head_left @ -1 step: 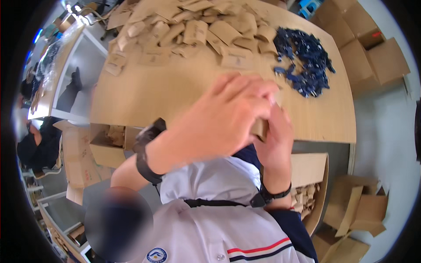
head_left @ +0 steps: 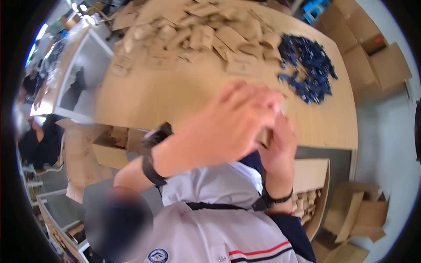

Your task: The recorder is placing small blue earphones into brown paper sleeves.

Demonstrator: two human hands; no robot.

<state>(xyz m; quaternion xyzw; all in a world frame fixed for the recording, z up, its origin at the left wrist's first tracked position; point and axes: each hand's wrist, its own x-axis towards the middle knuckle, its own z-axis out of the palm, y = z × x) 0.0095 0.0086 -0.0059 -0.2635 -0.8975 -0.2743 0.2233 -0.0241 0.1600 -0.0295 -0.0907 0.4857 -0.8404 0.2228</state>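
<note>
My left hand (head_left: 243, 118) reaches over from the left, its fingers bent and meeting those of my right hand (head_left: 281, 142). Between them is a small brown kraft-paper packet (head_left: 264, 136), mostly covered by my fingers. Both hands are closed around it, just above the table's near edge. Motion blur smears the fingertips. Past the hands, a wide heap of flat brown paper packets (head_left: 201, 38) lies on the wooden table (head_left: 175, 96). To its right is a pile of small dark blue pieces (head_left: 313, 65) with shiny bits, too small to name exactly.
An open carton (head_left: 109, 149) holding brown pieces stands below the table's left edge. Another carton (head_left: 313, 175) with brown packets is by my right forearm. More open cardboard boxes (head_left: 359, 210) stand at the right. A white-framed table (head_left: 83, 70) is at the left.
The view has shifted slightly, so the table and piles sit a little lower and further right in the picture. Both hands keep their hold on the packet.
</note>
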